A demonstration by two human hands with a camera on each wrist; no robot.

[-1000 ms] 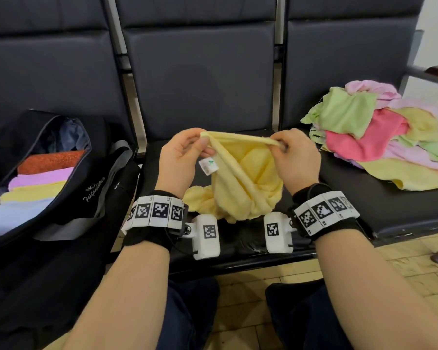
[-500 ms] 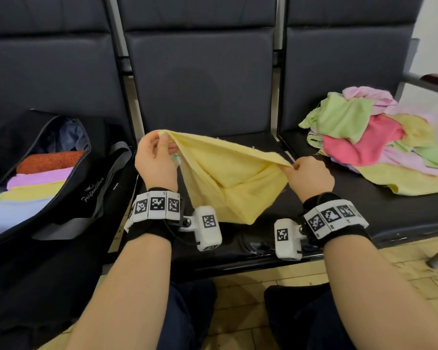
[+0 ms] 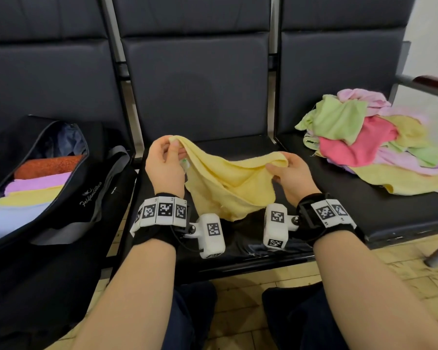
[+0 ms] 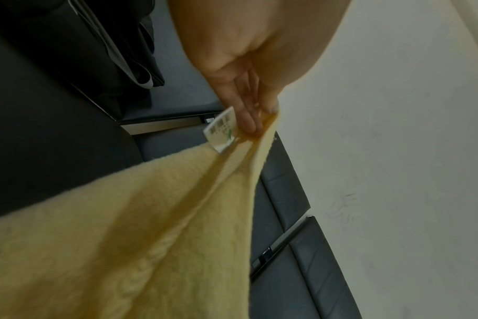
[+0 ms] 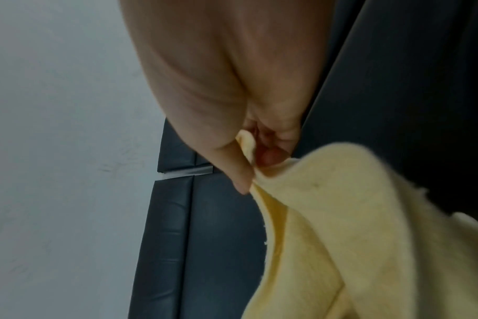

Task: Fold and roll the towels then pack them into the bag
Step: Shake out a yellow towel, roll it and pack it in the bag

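A pale yellow towel (image 3: 228,183) hangs slack between my two hands above the middle seat (image 3: 238,145). My left hand (image 3: 171,152) pinches one corner of the towel (image 4: 150,226) near its white label (image 4: 221,129). My right hand (image 3: 283,168) pinches the opposite edge of the towel (image 5: 341,226) between thumb and fingers. The open black bag (image 3: 68,198) sits on the left seat and holds rolled towels: orange (image 3: 48,166), lilac, yellow and pale blue. A heap of loose towels (image 3: 369,140) in green, pink and yellow lies on the right seat.
A row of dark padded seats with tall backrests (image 3: 197,79) faces me. A wooden armrest (image 3: 430,83) sticks out at the far right. My knees (image 3: 187,319) are close below the seat edge, over a tiled floor (image 3: 402,274).
The bunched towel was first drawn apart and spread. Since half a second ago my right hand has come back inward and the towel now sags between the hands. Both pinches are kept.
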